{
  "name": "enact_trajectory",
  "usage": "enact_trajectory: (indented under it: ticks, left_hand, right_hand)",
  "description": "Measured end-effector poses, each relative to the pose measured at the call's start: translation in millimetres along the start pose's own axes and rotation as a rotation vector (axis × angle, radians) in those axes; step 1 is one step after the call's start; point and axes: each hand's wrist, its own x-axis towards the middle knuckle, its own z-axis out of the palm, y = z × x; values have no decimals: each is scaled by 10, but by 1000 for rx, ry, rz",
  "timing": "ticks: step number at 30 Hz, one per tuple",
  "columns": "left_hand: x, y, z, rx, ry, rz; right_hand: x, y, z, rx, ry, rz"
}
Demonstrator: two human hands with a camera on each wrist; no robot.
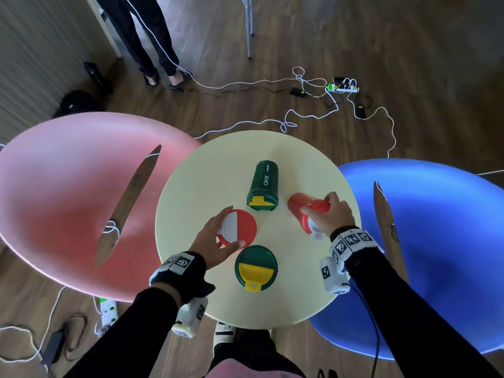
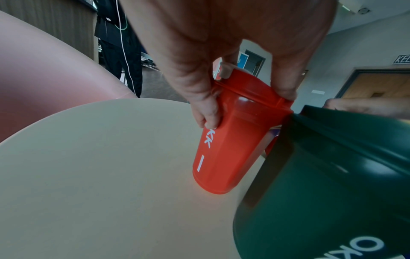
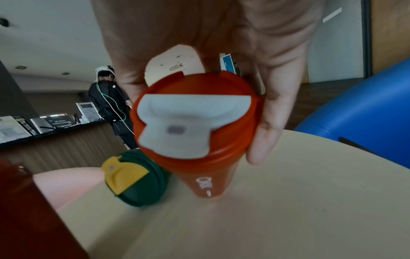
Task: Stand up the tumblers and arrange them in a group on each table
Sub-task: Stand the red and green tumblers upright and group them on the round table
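One red tumbler (image 1: 305, 211) tilted, base down

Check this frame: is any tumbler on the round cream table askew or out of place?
Yes. The far green tumbler with a yellow flip cap lies on its side. The red tumbler with a white cap in the right hand is tilted, mid-lift. The other two stand upright; nothing looks spilled or damaged.

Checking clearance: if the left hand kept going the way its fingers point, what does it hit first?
Nothing separate: the left hand already grips the upright red tumbler. Past that, probably the lying green tumbler, though depth is unclear.
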Motion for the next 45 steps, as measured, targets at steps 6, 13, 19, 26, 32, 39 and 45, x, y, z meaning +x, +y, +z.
enact_trajectory:
  ticks: [6, 13, 19, 26, 32, 39, 45]
  left_hand:
    - [0, 13, -1, 26, 12, 18]
    - [20, -1, 7, 34, 16, 29]
    - [24, -8, 14, 75, 6, 20]
    - [21, -38, 13, 86, 8, 29]
    - [31, -40, 20, 98, -5, 31]
    - [35, -24, 11, 102, -12, 25]
    - [35, -33, 4, 112, -15, 21]
  right_hand:
    - [-234, -117, 64, -26, -122, 62]
    - [-408, -206, 163, -130, -204, 125]
    - [-478, -284, 208, -88, -230, 136]
    - [-524, -149, 137, -95, -170, 42]
    - [-593, 18, 3, -28, -389, -387]
    - [-600, 62, -3, -5, -263, -298]
    - [-565, 93, 84, -129, -141, -152]
